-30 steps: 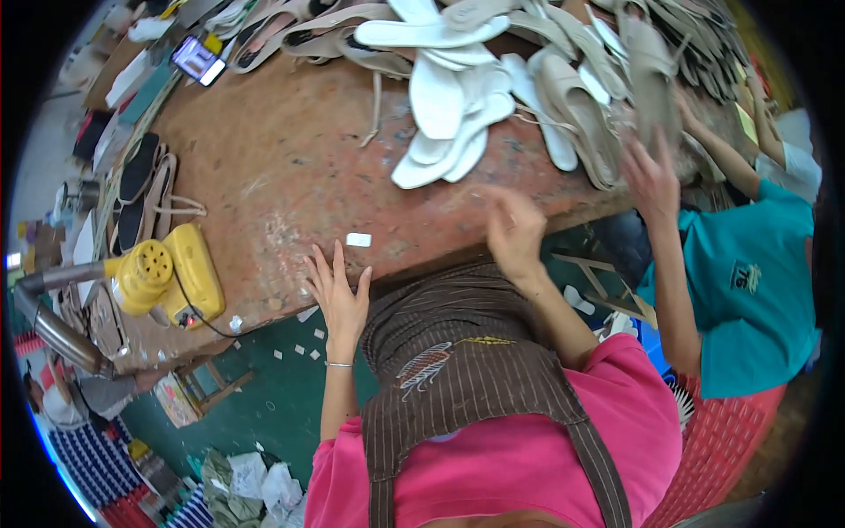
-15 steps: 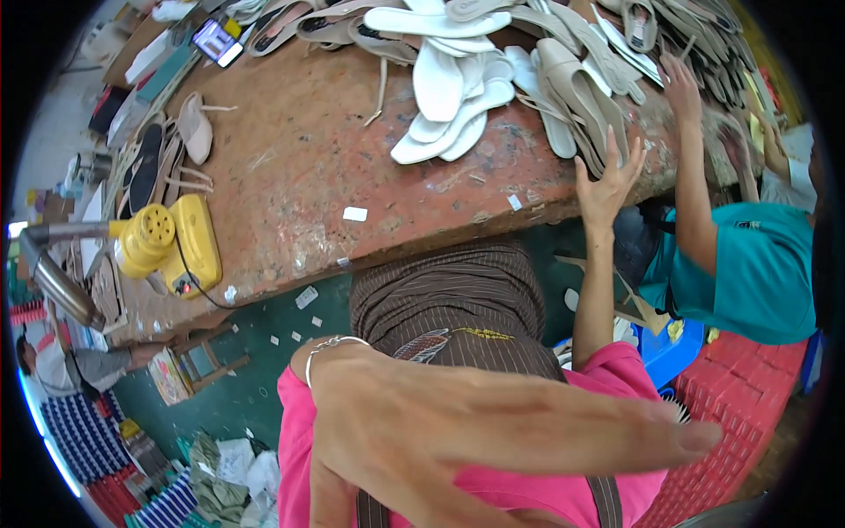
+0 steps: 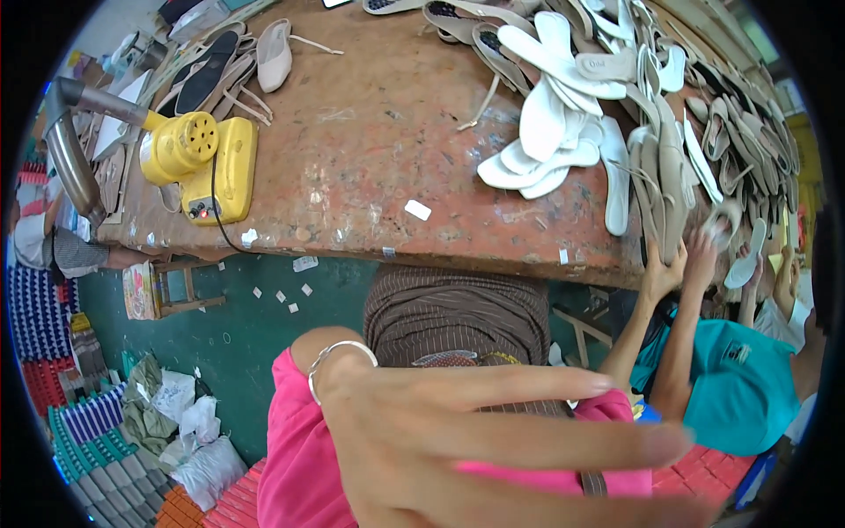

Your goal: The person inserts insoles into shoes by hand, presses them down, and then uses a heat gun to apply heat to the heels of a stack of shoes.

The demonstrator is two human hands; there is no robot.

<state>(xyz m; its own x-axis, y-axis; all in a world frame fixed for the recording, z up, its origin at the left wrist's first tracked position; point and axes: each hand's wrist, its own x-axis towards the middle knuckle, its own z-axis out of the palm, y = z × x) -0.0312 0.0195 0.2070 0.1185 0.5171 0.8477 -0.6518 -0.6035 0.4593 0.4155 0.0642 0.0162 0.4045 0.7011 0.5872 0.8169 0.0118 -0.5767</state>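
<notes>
The right hand is at the near edge of the table, and its fingers and thumb seem to pinch the near end of a beige shoe. The shoe points away from this hand, and another shoe lies close along its left side. The left hand is spread wide in front of the person's body, and it holds nothing.

As I judge, the grasp on the shoe is made, but the shoe is not yet separated from those beside it. Whether it is a finished shoe, I cannot tell.

To the left of the right hand and farther away, the white insoles lie loose in a heap, not inside any shoe. Beyond the right hand and to its right, there is a large pile of beige shoes, so much seems to be left. Far beyond the left hand, to its left, a pale flat and a dark sole lie apart, near a yellow machine; I cannot tell whether these are done. Just right of the right hand is a co-worker's hand.
</notes>
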